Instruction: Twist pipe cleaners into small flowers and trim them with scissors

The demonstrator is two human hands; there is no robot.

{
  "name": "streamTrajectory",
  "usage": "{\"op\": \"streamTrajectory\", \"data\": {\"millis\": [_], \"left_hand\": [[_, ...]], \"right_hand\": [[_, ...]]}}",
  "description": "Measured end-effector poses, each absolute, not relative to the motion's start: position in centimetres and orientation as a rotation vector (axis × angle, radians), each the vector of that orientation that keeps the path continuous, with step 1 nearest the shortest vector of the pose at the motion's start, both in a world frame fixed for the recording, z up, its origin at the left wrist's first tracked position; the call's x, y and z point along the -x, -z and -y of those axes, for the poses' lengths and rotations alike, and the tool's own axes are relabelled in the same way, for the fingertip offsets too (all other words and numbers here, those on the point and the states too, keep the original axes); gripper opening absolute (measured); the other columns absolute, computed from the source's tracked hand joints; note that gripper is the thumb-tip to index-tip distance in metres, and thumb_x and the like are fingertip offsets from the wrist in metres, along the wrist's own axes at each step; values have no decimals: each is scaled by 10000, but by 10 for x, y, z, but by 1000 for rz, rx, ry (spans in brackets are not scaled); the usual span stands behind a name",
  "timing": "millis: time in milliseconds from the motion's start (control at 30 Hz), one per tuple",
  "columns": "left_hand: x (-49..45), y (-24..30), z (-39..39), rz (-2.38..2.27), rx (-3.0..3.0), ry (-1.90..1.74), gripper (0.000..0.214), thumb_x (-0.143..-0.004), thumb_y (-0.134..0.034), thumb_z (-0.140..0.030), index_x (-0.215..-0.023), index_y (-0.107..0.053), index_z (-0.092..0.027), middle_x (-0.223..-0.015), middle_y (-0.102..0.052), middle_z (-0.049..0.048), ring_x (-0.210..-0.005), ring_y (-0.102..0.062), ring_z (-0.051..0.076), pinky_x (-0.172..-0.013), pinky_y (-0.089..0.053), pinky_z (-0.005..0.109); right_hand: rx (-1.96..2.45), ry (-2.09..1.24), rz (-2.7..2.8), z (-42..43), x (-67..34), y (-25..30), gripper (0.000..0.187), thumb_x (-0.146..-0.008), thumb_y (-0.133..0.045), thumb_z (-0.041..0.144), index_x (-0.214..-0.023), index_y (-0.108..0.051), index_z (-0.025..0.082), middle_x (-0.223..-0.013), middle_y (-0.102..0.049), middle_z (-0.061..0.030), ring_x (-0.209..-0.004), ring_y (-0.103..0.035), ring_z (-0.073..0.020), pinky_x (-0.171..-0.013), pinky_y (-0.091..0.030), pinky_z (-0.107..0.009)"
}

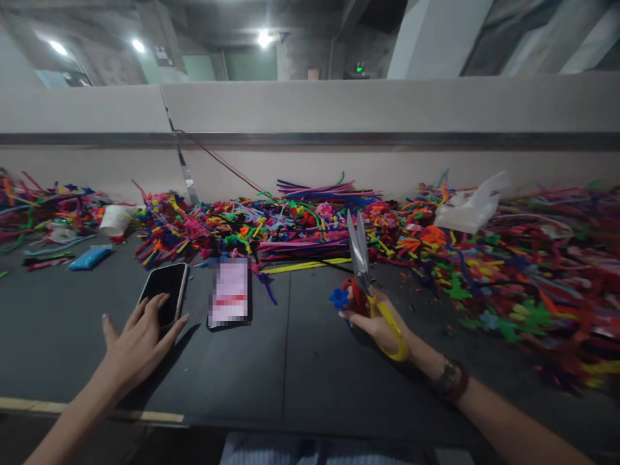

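My left hand (138, 342) is spread open, its fingertips at the dark screen of a smartphone (175, 287) that lies on the table. Beside it lies a second phone (230, 294) with a lit, blurred-out screen. My right hand (375, 326) is closed around a pair of scissors (359, 252) with yellow handles. The blades point up and away from me, slightly apart. At the fingers of that same hand are a small blue pipe-cleaner flower (339, 298) and something red, partly hidden by the scissors.
Heaps of colourful pipe cleaners (203, 226) run along the back and right of the dark table (232, 381). A white cup (114, 221), a blue packet (90, 257) and a white plastic bag (469, 210) sit among them. Behind stands a low pale partition (339, 110).
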State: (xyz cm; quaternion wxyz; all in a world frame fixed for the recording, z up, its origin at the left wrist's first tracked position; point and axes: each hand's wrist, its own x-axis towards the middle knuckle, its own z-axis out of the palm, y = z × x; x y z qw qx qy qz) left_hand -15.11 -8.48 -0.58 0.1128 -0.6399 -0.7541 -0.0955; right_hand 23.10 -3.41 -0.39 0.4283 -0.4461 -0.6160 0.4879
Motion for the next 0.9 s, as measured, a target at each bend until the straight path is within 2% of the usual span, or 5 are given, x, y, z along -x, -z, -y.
{"op": "streamTrajectory", "data": {"millis": [300,433,500,600,900], "left_hand": [[165,15,130,2086,1957,348,298,-825,-272,-342,-1112,-336,-295,-1133,-575,26,-1133,-460,186,-1032,-71,479],[172,14,116,2218,1994,301,352,-834,-260,-345,-1173,-288,-253,-1192,-532,52,-1145,-444,195,-1011,-71,519],[178,8,103,2306,1971,279,424,-840,-246,-364,-1234,-213,-212,-1258,-463,95,-1178,-401,227,-961,-103,590],[185,0,88,2265,1927,281,485,-847,-220,-393,-1274,-134,-182,-1347,-329,122,-1257,-269,234,-958,-113,588],[188,3,107,2118,1947,333,433,-838,-275,-372,-1246,-204,-244,-1293,-422,72,-1190,-388,205,-1024,-70,495]], "right_hand": [[1166,-1218,1513,33,-230,2,317,-604,-643,246,-848,-448,197,-695,-486,21,-621,-514,-127,-471,-426,-220],[1158,-1216,1503,33,-229,0,346,-582,-660,265,-846,-447,199,-691,-489,18,-616,-519,-133,-468,-433,-226],[1151,-1203,1538,33,-230,0,323,-594,-656,260,-829,-443,202,-696,-485,18,-610,-515,-129,-474,-434,-227],[1153,-1174,1594,33,-232,2,277,-618,-644,252,-799,-441,202,-694,-480,23,-605,-509,-126,-491,-437,-233],[1125,-1183,1597,31,-235,7,263,-644,-632,203,-840,-456,199,-714,-487,26,-608,-495,-108,-510,-424,-221]]}}
